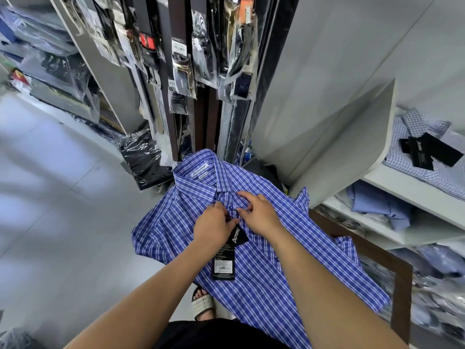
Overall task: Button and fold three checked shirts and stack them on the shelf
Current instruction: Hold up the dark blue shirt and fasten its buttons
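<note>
Both hands met at the placket of a blue checked shirt spread front-up beneath them, just below its collar: the left hand and the right hand each pinched the cloth there. Just under the left hand lay a black hang tag; to the right, a shelf held a paler folded checked shirt.

**Blue checked shirt spread out, lighter one already on the shelf**

Blue-and-white checked shirt spread front-up, collar at the far end with a white label showing inside, hem toward the body. Short sleeves out to both sides. Black hang tag lying on the front, just below the collar, strung from the placket. Pale checked shirt lying folded on the white shelf to the right, black tags on top of it.
</note>
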